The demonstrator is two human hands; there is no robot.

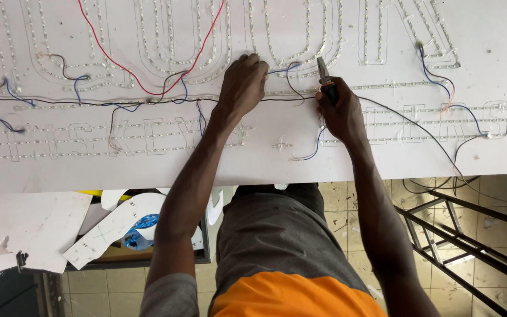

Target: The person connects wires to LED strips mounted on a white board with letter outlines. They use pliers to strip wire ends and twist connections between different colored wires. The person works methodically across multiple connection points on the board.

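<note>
The white sign panel (253,158) runs off the frame at left, right and far edges, so its outlined letters are cut off, and the left hand's (243,85) fingertips are hard to make out where they meet the wiring. That hand's grip is pressed together, pinching a blue wire (281,68) at the panel's far middle. Just right of it, the right hand (340,111) is closed around the dark handles of pliers (325,79), jaws pointing far.

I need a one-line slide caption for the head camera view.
Left hand pinches a wire on a white sign panel; right hand holds pliers.
</note>
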